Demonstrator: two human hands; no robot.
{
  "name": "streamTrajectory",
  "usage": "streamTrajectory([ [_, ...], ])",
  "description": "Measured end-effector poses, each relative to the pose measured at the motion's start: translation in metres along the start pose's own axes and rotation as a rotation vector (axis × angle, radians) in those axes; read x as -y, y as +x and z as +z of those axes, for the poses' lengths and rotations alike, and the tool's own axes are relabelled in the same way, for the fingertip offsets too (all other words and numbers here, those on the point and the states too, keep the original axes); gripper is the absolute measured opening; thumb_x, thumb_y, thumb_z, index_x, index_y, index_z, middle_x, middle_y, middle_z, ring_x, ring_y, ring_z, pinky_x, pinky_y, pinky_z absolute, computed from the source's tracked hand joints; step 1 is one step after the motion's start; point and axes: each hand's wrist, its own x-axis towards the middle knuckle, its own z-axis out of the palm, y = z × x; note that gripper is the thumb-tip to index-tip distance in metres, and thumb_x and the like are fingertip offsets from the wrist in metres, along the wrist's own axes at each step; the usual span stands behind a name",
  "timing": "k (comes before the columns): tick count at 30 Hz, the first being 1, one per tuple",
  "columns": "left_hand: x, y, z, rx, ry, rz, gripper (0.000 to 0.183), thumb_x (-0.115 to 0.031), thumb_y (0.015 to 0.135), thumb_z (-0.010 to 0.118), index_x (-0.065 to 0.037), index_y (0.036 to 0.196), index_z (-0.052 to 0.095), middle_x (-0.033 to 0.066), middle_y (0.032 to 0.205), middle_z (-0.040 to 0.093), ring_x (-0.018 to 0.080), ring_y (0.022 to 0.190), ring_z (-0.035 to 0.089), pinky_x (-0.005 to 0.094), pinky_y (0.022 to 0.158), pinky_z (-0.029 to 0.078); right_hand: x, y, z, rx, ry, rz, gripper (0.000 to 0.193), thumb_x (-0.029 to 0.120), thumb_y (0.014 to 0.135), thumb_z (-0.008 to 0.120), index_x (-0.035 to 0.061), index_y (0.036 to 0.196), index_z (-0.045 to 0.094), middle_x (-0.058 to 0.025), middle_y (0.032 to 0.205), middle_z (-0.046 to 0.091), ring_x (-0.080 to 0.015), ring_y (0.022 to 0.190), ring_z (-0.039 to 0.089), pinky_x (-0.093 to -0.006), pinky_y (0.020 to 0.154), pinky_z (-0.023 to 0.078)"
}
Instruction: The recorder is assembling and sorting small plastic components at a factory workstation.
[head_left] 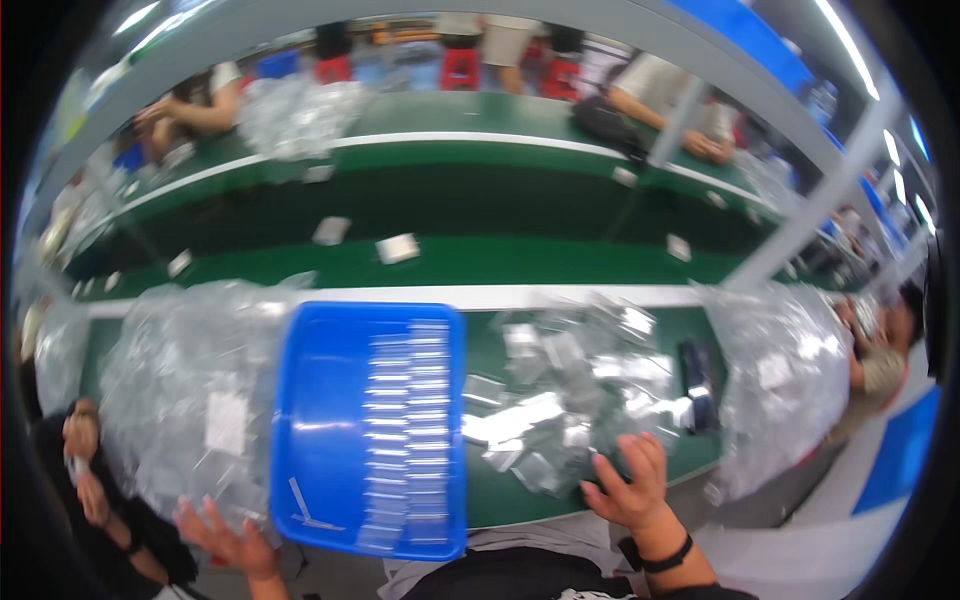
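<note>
My left hand (pixel 230 540) is open with its fingers spread, holding nothing. It hovers by the lower left corner of a blue plastic tray (pixel 325 385), in front of a large clear plastic bag (pixel 160 365). In the tray's right half, clear flat plastic pieces (pixel 428 430) are stacked in two columns. Two thin strips (pixel 302 503) lie near its lower left corner. To the right, my right hand (pixel 635 483) is open too, fingers apart and empty. It is nearest a loose scatter of clear plastic pieces (pixel 540 410) on the green table (pixel 490 512).
A dark object (pixel 697 385) and another bulging clear bag (pixel 785 390) stand right of the scatter. Beyond a white ledge (pixel 500 296), a green belt (pixel 520 262) carries several small white pieces (pixel 398 248). Other people sit at the far bench and on both sides.
</note>
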Motion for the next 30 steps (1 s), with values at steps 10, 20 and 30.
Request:
streamTrajectory([
  [10,-0.003,-0.001,-0.011,0.035,-0.021,-0.041,0.062,-0.051,0.104,0.041,-0.012,0.152,0.042,0.0237,0.16,0.033,0.051,0.148,0.022,0.0672,0.117,0.017,-0.005,-0.011,0.012,-0.006,0.008,-0.076,0.035,0.032,0.086,0.072,0.0066,0.111,0.069,-0.025,0.136,0.051,-0.0485,0.122,0.05,-0.0596,0.104,0.042],
  [20,0.0,-0.009,-0.009,0.009,-0.044,-0.083,0.06,-0.05,0.1,0.044,-0.012,0.146,0.048,0.0253,0.157,0.037,0.0548,0.146,0.025,0.0714,0.116,0.014,0.004,-0.003,0.006,-0.039,0.011,-0.039,0.039,0.031,0.089,0.072,0.0065,0.119,0.071,-0.0251,0.129,0.056,-0.0463,0.114,0.055,-0.0565,0.097,0.047],
  [30,-0.005,-0.012,-0.019,0.061,-0.071,-0.14,0.059,-0.052,0.098,0.051,-0.017,0.146,0.051,0.0223,0.157,0.037,0.0524,0.147,0.024,0.0703,0.117,0.011,0.006,0.0,0.005,-0.055,0.047,-0.062,0.039,0.028,0.087,0.076,0.0067,0.119,0.071,-0.0242,0.13,0.057,-0.0472,0.114,0.056,-0.0567,0.097,0.048],
])
